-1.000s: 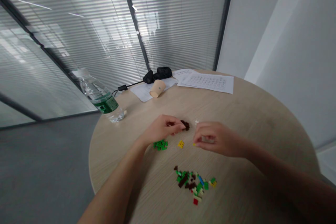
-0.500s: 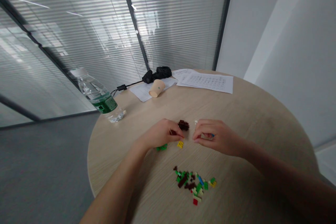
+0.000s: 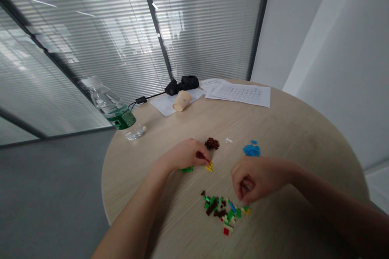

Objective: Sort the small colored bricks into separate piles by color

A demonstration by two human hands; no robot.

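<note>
My left hand is closed in a pinch, its fingertips on a yellow toy brick at the small yellow pile. Dark red shows through the gap between its fingers; whether it is held or lies behind, I cannot tell. Green bricks lie partly hidden under that hand. Curled downward, my right hand has its thumb and fingertips close together at the upper right edge of a mixed pile of toy bricks. What they hold, if anything, is hidden. Blue bricks are heaped just beyond this hand.
Dark brown bricks and a few white pieces lie farther back on the round wooden table. A water bottle stands at the left edge. Near the far edge are a tipped paper cup, printed sheets and a black bundle.
My right hand has moved from beside the left hand toward me, to the mixed pile, uncovering the blue heap. My left fingertips have come down slightly onto the yellow pile.
</note>
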